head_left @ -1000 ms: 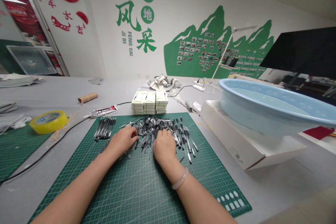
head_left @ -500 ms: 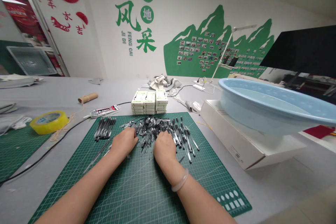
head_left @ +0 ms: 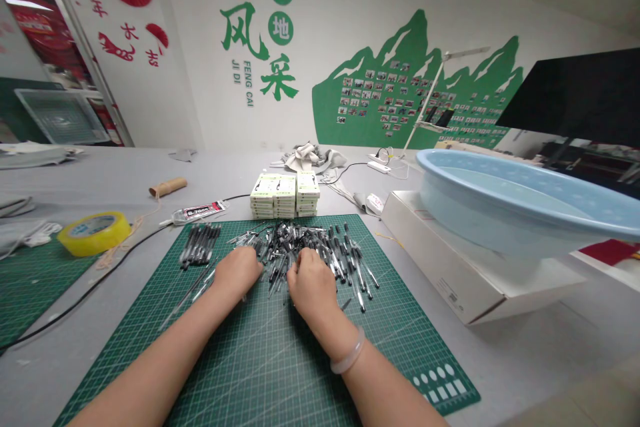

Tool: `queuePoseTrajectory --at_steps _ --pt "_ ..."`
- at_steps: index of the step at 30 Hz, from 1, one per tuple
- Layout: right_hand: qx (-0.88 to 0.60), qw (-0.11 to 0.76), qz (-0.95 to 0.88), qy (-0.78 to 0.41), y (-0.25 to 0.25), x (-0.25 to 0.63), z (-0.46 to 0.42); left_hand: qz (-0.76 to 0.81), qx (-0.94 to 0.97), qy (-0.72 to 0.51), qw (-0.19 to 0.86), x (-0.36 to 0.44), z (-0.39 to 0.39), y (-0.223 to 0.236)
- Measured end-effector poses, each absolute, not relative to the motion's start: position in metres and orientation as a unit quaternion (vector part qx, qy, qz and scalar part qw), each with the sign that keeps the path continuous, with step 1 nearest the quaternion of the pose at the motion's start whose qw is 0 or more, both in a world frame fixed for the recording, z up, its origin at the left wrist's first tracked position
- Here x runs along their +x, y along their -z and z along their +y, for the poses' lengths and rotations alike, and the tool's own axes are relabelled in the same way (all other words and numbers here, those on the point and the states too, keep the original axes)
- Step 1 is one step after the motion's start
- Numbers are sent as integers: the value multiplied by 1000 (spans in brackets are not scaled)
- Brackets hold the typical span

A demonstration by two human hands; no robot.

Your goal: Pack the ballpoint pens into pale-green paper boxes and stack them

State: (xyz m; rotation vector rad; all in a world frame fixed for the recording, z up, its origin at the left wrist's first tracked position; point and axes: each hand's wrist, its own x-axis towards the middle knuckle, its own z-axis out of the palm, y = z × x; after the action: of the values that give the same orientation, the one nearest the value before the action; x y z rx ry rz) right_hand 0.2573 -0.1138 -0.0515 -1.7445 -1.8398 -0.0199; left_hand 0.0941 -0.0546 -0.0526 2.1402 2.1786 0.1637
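Observation:
A loose pile of clear-barrelled pens with black caps (head_left: 345, 257) lies on the green cutting mat (head_left: 260, 360). At the pile's left front edge my left hand (head_left: 239, 271) is closed, and the small clear end of a pen (head_left: 244, 297) pokes out below it. My right hand (head_left: 314, 282), with a pale bangle on its wrist, is at the front of the pile with fingers curled in a pinch. Its fingertips are turned away, so what they hold is hidden. Left of the pile is a neat row of pens (head_left: 200, 245). A few longer thin pieces lie beside my left wrist.
Behind the mat stand stacked small white-green boxes (head_left: 284, 195). On the right a light blue basin (head_left: 500, 213) rests on a white carton (head_left: 450, 273). Yellow tape (head_left: 94, 233), a black cable, a packet (head_left: 199, 211) and a brown roll (head_left: 168, 187) are on the left.
My right hand has shifted slightly left and turned, its thumb and fingers now drawn together in front of the pile. My left hand has barely moved.

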Motion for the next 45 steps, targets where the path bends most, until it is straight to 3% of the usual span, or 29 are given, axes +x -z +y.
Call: queuePoseTrajectory --at_steps 4,7,10,12,15,20,45 --pt "-630 363 -669 -152 53 259 -112 697 698 -79 145 74 -43 41" --pt "-576 416 -623 -327 61 257 -106 668 648 -130 342 62 -42 31" --pt "-488 449 -576 -478 68 253 -101 555 578 -261 539 58 -45 22" --pt "-440 467 -562 -521 70 250 -101 477 536 -368 592 60 -46 16" --pt "-413 485 -556 -534 70 248 -104 422 489 -470 602 64 -47 8" --pt "-391 496 -558 -538 68 248 -106 391 457 -528 600 66 -47 1" --pt "-395 482 -563 -543 69 249 -106 383 471 -513 607 66 -48 5"
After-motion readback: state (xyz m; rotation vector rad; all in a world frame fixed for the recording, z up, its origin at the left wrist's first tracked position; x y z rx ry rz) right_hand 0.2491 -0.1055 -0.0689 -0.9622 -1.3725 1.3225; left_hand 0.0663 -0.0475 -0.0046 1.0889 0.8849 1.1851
